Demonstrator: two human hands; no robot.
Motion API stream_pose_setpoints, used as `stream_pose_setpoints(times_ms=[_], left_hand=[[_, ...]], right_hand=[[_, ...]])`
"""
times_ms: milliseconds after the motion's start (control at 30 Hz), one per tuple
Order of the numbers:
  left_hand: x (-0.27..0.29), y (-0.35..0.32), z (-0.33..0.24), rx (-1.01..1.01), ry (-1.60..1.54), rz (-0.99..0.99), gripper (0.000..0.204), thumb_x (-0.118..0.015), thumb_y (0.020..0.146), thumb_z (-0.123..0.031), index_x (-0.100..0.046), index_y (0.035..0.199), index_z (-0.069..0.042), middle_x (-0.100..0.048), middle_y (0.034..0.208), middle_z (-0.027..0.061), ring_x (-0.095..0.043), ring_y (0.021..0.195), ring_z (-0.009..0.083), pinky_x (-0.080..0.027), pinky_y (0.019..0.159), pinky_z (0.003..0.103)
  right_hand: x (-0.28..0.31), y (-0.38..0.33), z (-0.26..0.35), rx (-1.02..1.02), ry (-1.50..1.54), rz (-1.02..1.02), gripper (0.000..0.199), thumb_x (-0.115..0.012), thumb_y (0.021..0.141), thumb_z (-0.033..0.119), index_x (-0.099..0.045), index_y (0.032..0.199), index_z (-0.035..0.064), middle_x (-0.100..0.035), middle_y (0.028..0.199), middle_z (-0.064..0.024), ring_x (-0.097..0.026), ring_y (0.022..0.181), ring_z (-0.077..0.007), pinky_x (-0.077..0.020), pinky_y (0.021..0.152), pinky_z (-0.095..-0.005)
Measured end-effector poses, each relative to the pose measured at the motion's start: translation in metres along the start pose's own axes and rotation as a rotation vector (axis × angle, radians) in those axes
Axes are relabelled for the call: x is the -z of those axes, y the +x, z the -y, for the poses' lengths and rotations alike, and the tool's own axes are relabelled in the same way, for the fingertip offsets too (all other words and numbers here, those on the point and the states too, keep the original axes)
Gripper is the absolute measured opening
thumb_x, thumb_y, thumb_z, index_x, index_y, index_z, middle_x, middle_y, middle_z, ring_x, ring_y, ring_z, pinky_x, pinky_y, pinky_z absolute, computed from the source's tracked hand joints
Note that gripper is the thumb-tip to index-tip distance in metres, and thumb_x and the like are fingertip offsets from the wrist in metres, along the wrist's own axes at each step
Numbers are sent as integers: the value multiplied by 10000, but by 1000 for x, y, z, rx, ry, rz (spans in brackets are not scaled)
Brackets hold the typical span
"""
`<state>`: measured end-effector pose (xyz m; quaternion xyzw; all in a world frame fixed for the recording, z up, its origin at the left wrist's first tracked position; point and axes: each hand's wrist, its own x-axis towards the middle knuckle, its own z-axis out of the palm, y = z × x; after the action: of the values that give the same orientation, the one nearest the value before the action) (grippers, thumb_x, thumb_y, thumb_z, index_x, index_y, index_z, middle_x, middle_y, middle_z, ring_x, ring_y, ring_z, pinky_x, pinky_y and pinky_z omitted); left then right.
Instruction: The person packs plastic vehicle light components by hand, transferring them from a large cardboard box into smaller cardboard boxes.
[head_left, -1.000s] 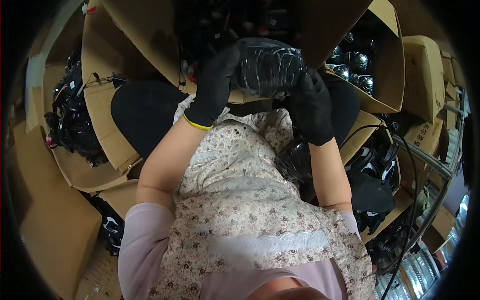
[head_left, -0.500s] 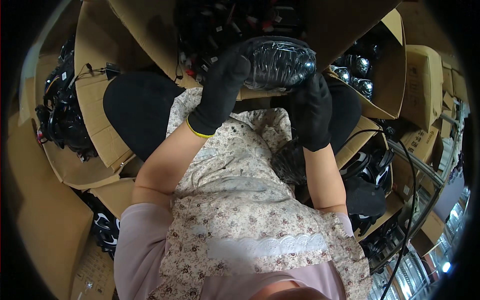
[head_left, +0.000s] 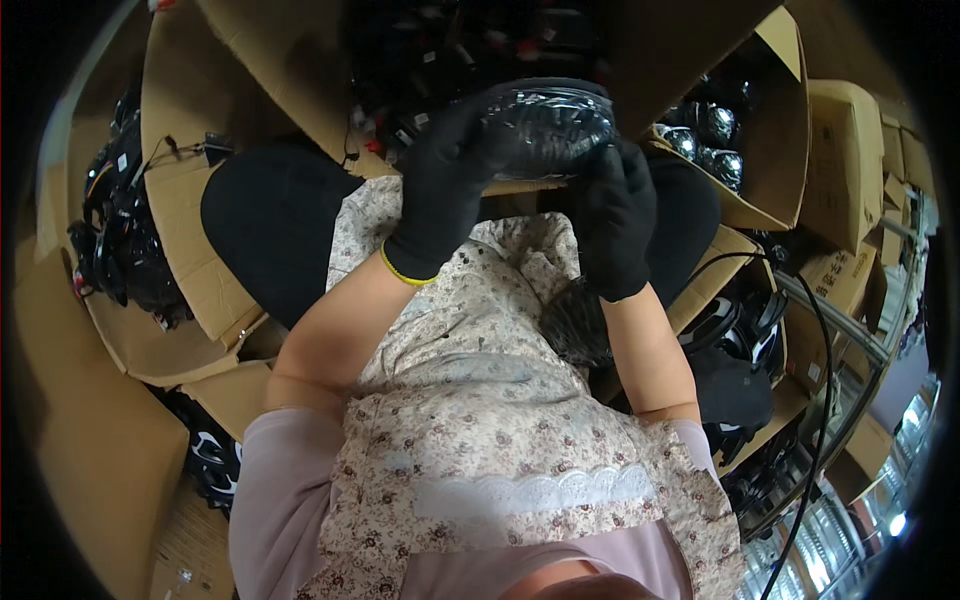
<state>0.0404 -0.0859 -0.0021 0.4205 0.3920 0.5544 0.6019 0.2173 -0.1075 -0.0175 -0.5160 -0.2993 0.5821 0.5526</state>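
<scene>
Both hands, in black gloves, hold a rounded black bundle (head_left: 555,125) wrapped in shiny clear plastic film, just over the near edge of a large open box. My left hand (head_left: 448,185) is closed on its left end; the glove's cuff has a yellow edge. At the lower right side of the bundle, my right hand (head_left: 618,205) grips with bent fingers. What is inside the wrap cannot be made out. Behind it, the large cardboard box (head_left: 275,75) holds many dark items with cables and small white tags, mostly in shadow.
At the right, an open box (head_left: 770,165) contains several shiny wrapped bundles (head_left: 718,122). Black headsets (head_left: 735,325) lie in a lower box. On the left, another box (head_left: 190,255) stands beside dark cabled items (head_left: 130,215). A black cable (head_left: 822,400) hangs near a metal rail (head_left: 835,315).
The wrapped bundle has shifted slightly left and turned a little. My left hand has moved further over its left end, and my right hand has stayed at its lower right.
</scene>
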Motion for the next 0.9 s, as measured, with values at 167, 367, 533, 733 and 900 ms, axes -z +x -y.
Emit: stream_pose_setpoints(times_ms=[167,367,533,733,900], left_hand=[[9,-5,10,25,-11,-40,388,-684,920,-252,-612,1216,-13,-660,1099,43,-598,993,103,-471,889,267],[7,-14,19,35,49,-22,404,-691,916,-243,-593,1226,-2,-662,1095,48,-605,1009,117,-468,902,271],[11,1,9,143,101,106,461,-712,896,-234,-554,1263,-2,-649,1131,53,-592,1044,132,-464,939,288],[18,32,-16,176,570,332,428,-738,850,-163,-575,1213,-4,-676,1061,84,-651,931,162,-527,853,300],[31,40,16,301,-455,95,501,-677,902,-248,-499,1313,-23,-592,1253,112,-582,1149,238,-482,998,399]], right_hand=[[-13,-3,19,193,-183,-77,422,-600,921,57,-448,1315,44,-548,1245,-103,-555,1075,-164,-513,880,-313],[-4,-2,9,126,-164,44,250,-481,1031,220,-557,1200,52,-642,974,-25,-626,823,-86,-529,715,-242],[-3,-1,18,108,-107,60,228,-554,994,207,-583,1125,23,-645,963,-39,-611,871,-94,-512,755,-255],[-18,5,18,190,-146,92,312,-650,924,153,-548,1174,-5,-618,1078,-92,-596,1001,-143,-504,872,-308],[-18,15,-2,-86,315,120,430,-623,954,212,-469,1327,67,-561,1228,-48,-539,1067,-114,-468,886,-292]])
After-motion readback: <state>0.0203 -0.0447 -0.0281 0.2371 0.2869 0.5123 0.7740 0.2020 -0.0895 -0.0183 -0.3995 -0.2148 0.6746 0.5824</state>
